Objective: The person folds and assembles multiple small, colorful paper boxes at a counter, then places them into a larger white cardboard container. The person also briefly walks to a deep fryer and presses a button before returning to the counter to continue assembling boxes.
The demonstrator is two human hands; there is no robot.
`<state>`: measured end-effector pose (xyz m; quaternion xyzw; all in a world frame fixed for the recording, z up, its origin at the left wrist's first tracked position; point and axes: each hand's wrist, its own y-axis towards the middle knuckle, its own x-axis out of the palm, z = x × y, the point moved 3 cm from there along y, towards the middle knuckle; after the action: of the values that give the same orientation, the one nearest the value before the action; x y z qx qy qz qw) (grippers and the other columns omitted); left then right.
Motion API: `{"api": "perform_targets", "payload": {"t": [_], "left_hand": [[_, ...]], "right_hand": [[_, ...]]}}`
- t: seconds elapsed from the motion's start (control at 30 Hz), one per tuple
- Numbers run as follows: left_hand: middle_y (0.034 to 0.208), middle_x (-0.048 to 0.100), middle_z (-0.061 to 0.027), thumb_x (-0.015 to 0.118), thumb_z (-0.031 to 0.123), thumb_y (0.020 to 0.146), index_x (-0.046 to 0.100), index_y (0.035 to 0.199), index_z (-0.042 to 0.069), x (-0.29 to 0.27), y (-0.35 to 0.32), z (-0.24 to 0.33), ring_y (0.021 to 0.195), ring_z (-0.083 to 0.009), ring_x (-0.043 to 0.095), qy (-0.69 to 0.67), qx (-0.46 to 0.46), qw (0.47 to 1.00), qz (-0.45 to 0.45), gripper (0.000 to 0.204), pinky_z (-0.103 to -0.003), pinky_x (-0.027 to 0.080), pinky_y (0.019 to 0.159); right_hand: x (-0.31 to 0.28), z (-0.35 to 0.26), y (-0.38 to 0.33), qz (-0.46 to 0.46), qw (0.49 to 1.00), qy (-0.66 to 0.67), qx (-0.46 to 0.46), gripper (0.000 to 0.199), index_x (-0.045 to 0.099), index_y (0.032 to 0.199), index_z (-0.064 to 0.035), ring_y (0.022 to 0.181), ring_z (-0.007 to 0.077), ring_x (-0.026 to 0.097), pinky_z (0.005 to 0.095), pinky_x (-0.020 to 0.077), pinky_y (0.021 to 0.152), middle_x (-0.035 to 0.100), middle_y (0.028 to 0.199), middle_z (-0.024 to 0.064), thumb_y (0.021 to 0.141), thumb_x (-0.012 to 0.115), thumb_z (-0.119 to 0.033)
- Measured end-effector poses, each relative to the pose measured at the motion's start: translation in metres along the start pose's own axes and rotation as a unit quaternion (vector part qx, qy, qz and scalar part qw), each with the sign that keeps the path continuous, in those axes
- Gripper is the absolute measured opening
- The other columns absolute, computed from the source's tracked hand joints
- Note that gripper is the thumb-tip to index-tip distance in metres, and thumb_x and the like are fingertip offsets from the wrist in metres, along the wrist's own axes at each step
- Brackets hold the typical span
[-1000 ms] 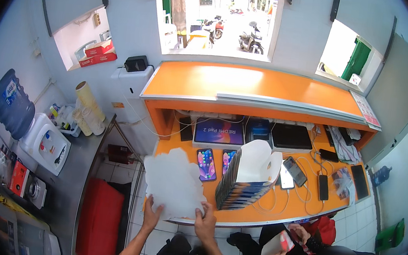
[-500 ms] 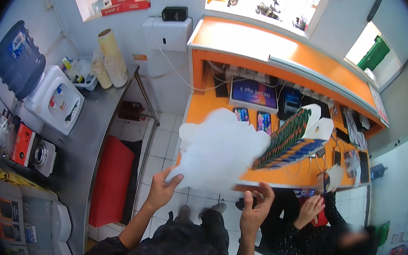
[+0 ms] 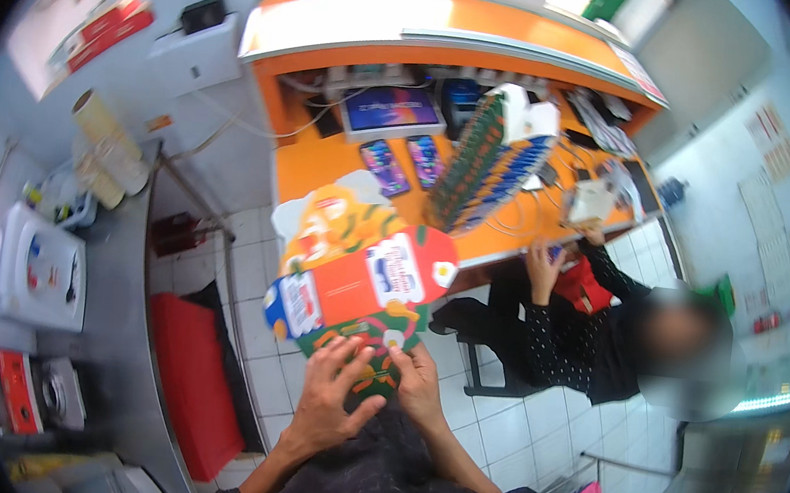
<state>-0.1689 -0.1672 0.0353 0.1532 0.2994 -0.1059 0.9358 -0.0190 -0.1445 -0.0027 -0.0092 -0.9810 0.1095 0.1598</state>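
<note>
- You hold a flat, die-cut cardboard sheet (image 3: 360, 277) out in front of you, printed side up, above the white tiled floor (image 3: 530, 424) and just short of the orange counter (image 3: 326, 167).
- Its long axis runs from the lower edge near your hands up and slightly to the left, toward the counter; the white, scalloped tip points away from you, and the dark green end points back at you.
- Across the middle, a red-orange band lies tilted, with a blue-and-white flap on the left side.
- Your left hand (image 3: 331, 396) grips the green near end, fingers spread over the printed face.
- Your right hand (image 3: 419, 384) pinches the same end just beside it, thumb on top, fingers curled under the edge.
- The two hands sit close together, nearly touching.
- Past the sheet, a slanted rack of small boxes (image 3: 485, 165) stands on the counter, with two phones (image 3: 404, 161) lying flat beside it.
- To your right, a seated person in a dark dotted sleeve (image 3: 564, 332) reaches a hand to the counter edge.
- On your left stands a grey metal table (image 3: 117, 285), with a red board (image 3: 194, 375) beside it.
</note>
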Motion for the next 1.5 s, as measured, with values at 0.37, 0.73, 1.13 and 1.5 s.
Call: {"api": "perform_targets", "payload": {"t": [0.37, 0.73, 1.13, 1.5], "left_hand": [[0.158, 0.006, -0.0207, 0.089, 0.052, 0.052, 0.017, 0.154, 0.018, -0.004, 0.014, -0.035, 0.146, -0.0424, 0.007, 0.123, 0.013, 0.990, 0.066, 0.129, -0.058, 0.010, 0.116], [0.147, 0.027, -0.0233, 0.072, 0.028, 0.088, 0.024, 0.147, 0.005, -0.003, 0.050, -0.139, 0.130, -0.0329, 0.041, -0.218, -0.238, 0.896, 0.303, 0.079, -0.043, 0.044, 0.099], [0.109, 0.061, -0.0116, 0.056, 0.005, 0.096, 0.046, 0.129, -0.003, -0.017, 0.125, -0.296, 0.098, -0.0149, 0.059, -0.149, -0.280, 0.910, 0.266, 0.035, -0.029, 0.048, 0.084], [0.126, 0.053, -0.0242, 0.072, 0.014, 0.085, 0.041, 0.137, -0.004, 0.018, 0.159, -0.305, 0.117, -0.0303, 0.053, 0.056, -0.276, 0.945, 0.165, 0.063, -0.038, 0.041, 0.100]], "right_hand": [[0.001, -0.014, -0.018, -0.114, 0.986, -0.113, 0.042, 0.033, 0.055, 0.127, -0.0006, 0.090, 0.0099, 0.058, 0.0283, 0.0488, 0.083, 0.066, 0.101, 0.0073, 0.097, 0.048, -0.012], [-0.028, -0.009, 0.033, -0.052, 0.994, 0.093, 0.000, 0.033, 0.054, 0.127, -0.0012, 0.095, 0.0084, 0.056, 0.0245, 0.0470, 0.084, 0.062, 0.109, 0.0033, 0.097, 0.050, -0.015], [-0.107, 0.014, 0.119, -0.028, 0.996, -0.088, 0.006, 0.056, 0.047, 0.136, 0.0013, 0.094, 0.0226, 0.066, 0.0344, 0.0512, 0.083, 0.069, 0.104, 0.0144, 0.094, 0.060, -0.034], [-0.198, -0.035, 0.126, 0.238, 0.970, -0.039, -0.031, 0.015, 0.059, 0.098, -0.0007, 0.075, 0.0093, 0.060, 0.0249, 0.0481, 0.065, 0.064, 0.083, 0.0047, 0.092, 0.064, -0.013]]}}
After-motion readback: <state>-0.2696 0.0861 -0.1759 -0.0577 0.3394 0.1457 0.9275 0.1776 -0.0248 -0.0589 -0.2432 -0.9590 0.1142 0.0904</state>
